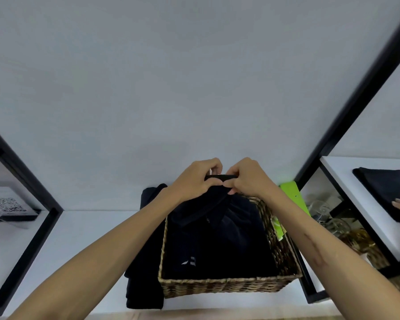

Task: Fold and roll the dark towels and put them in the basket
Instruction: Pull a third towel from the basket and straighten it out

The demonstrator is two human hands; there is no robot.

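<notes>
Both hands, left hand (194, 181) and right hand (247, 179), pinch a dark towel (203, 204) by its upper edge above the wicker basket's (219, 285) far end; it hangs lengthwise downward (into the basket).

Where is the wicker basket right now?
In the head view the basket sits low and centre on the white shelf, just below both hands, with dark towels inside and another dark towel lying against its left side.
</notes>
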